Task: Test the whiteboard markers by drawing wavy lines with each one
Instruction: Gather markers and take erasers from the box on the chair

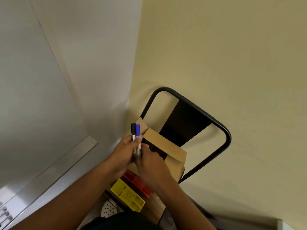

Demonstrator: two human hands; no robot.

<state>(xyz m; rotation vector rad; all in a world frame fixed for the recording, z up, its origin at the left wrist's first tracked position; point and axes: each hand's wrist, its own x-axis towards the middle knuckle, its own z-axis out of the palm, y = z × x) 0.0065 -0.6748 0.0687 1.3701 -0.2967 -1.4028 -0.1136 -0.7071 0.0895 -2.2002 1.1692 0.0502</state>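
Two whiteboard markers held upright together over an open cardboard box [163, 143]: a black-capped marker [133, 130] on the left, a blue-capped marker [137, 130] touching it on the right, caps up, pale barrels running down into the hands. Left hand [125, 151] wrapped round the barrels, thumb across the front just under the caps, so that grip closed on both markers. Right hand [149, 165] just below and to the right, fingertips pinching the lower end of the barrels; grip closed there too, though blurred, and hard to tell which barrel. Box seated on a black metal chair [187, 123] pushed against a cream wall [232, 55]. Below the wrists, a red plastic tray [138, 184] and a yellow plastic tray [127, 195] side by side. Whiteboard [29, 97] off to the left, with its ledge [54, 171] along the bottom and more markers [5, 214] lying at the lower left corner.
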